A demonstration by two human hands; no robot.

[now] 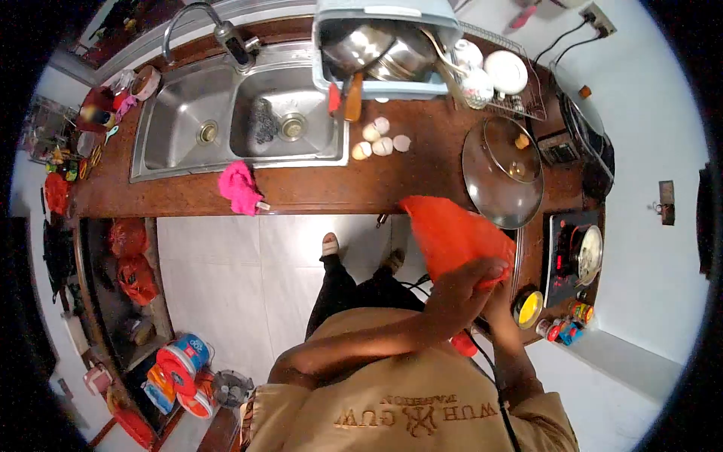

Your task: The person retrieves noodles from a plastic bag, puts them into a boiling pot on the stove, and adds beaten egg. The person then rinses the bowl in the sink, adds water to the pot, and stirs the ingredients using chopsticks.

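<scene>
Here, a brown counter (429,177) is spanning twelve o'clock above pale tiles (211,260); a blue bin (422,90) there is holding steel pots (361,47); at four, a bowl (527,325) is holding something yellow (529,307); at three, the left hand's (486,273) fingers are gripping a red bag (456,233); the right's I cannot tell.

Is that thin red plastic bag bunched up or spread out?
Mostly spread out: the thin red plastic bag fans into a broad sheet beyond the left hand, narrowing beside it. Whether anything is inside, I cannot tell.
</scene>
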